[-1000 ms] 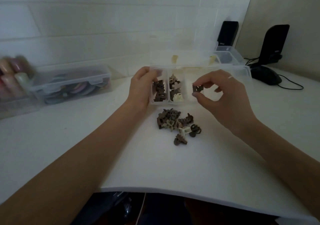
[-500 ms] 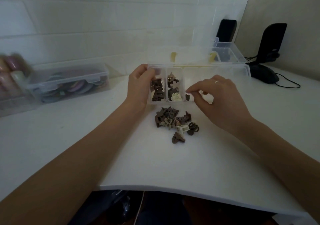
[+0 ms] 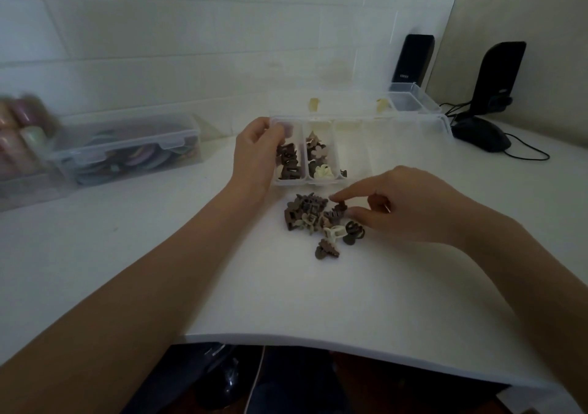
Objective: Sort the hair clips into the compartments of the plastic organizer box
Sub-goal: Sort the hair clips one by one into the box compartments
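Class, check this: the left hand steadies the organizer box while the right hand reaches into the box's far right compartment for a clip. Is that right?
Not quite. The right hand is not in the organizer box; it reaches into the loose pile of clips on the table in front of the box. The left hand does steady the box's left end. The head view shows this.

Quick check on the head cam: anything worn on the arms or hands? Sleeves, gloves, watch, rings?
Nothing visible. Both forearms are bare all the way to the frame edge, with no sleeves in view. The left hand and right hand have no gloves, watch or wristband. No ring can be made out on either hand at this resolution.
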Available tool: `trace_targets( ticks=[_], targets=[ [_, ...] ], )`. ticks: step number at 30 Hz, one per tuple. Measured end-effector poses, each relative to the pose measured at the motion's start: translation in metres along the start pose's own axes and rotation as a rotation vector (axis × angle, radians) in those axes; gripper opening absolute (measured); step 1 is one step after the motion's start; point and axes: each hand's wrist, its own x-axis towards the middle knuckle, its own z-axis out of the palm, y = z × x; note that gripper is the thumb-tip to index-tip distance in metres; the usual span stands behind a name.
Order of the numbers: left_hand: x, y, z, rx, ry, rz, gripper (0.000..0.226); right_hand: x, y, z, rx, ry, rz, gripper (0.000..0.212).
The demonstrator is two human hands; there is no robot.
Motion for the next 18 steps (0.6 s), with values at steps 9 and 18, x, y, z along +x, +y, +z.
trace_targets(
  ticks=[9, 18],
  targets=[
    [0.0015, -0.0011, -0.0016, -0.018, -0.013, -0.037, 0.01, -0.001, 0.0013, -0.0055, 0.068, -0.159, 0.052, 0.034],
    [0.0, 0.0004, -0.0014, -0.014, -0.019, -0.039, 0.004, -0.0009, -0.0017, -0.0043, -0.003, 0.025, 0.002, 0.012]
  ],
)
